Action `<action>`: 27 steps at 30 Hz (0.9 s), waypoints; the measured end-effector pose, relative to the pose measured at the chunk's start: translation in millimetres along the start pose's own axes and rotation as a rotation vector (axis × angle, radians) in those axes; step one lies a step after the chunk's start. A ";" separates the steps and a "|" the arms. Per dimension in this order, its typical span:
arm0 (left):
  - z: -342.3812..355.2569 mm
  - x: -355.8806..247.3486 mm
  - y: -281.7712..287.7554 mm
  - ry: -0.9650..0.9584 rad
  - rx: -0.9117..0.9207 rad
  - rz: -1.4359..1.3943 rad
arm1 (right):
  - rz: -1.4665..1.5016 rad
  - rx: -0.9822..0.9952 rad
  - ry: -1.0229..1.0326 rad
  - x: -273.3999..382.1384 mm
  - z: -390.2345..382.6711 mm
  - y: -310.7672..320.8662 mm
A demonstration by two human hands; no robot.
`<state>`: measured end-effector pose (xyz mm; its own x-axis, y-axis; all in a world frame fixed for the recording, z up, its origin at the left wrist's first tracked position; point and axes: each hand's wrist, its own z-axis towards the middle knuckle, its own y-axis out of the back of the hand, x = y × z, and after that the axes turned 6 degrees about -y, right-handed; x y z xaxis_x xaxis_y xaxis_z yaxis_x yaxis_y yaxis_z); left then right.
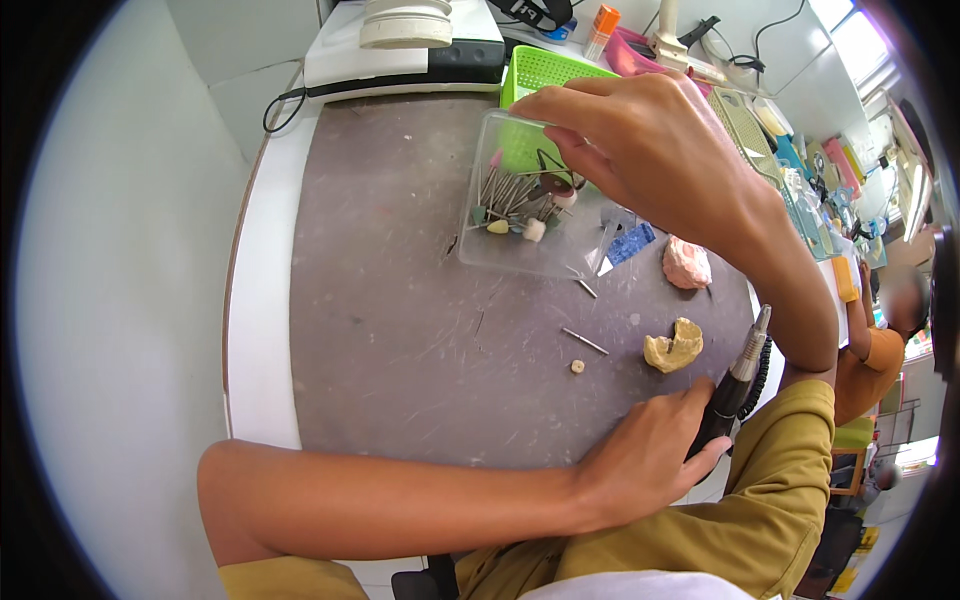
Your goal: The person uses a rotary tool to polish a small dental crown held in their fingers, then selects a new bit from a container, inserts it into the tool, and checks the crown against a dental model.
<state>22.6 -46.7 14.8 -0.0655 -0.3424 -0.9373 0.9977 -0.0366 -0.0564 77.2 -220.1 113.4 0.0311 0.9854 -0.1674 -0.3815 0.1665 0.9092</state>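
My left hand (645, 450) is closed round a black handpiece (728, 405) with a metal tip pointing up and away, its coiled cord beside it. At the far side, my right hand (640, 135) reaches over a clear plastic box (545, 262), fingertips at its far rim; the thumb is partly hidden. Inside the box lie several metal-shanked burs (512, 195) and small polishing heads, one of them a white felt tip (535, 231). A yellowish plaster dental model (675, 346) rests near the handpiece. Beyond it sits a pink lump (687, 263).
On the brown mat (390, 300) lie a loose thin metal shank (585, 341), a small beige ring (577, 367) and a blue packet (630, 244). Farther back stand a green basket (545, 65) and a white device (365, 60). Another person (868, 350) is at the right.
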 end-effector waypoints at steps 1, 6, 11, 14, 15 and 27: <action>-0.1 -0.1 -0.3 0.004 0.008 0.003 | -0.039 -0.001 -0.012 1.4 -0.5 1.7; -0.3 -1.0 -0.1 0.005 0.014 0.000 | -0.061 -0.015 -0.002 3.5 -1.6 2.6; 0.2 -1.9 -0.2 0.004 0.017 -0.008 | -0.089 0.016 -0.032 6.9 -4.4 6.9; -0.6 -2.0 0.2 0.015 0.020 0.013 | -0.133 -0.055 -0.057 10.4 -2.2 13.8; -0.4 -2.0 0.4 0.016 0.018 0.011 | -0.135 -0.181 0.056 12.8 2.7 20.7; -3.3 1.3 -1.4 -0.009 0.056 -0.017 | -0.175 0.460 -0.092 35.2 2.8 22.2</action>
<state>21.2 -44.0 12.6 -0.0830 -0.3494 -0.9333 0.9941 -0.0946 -0.0530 72.5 -181.7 128.8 0.1476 0.9369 -0.3170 0.0829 0.3077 0.9479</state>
